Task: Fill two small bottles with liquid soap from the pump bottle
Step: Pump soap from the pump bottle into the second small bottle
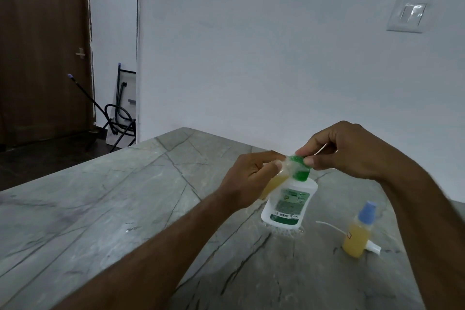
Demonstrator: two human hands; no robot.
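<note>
Broadly, the grey stone table point(105, 199) carries everything. On it, right of centre, stands the white pump bottle point(289, 202) with its green pump head point(300, 170). The right hand point(344, 152) pinches that head from above, thumb and fingers curled on it. The left hand point(247, 178) grips small bottle 1 point(275, 182), tilted, its mouth just at the nozzle, with yellow soap showing inside. Small bottle 2 point(358, 231) stands well apart to the right, capped in blue and mostly full of yellow soap; a loose white pump tube point(352, 236) lies beside it. By my judgement, 1 bottle is done and the other is partly filled; topping up and capping remain.
</note>
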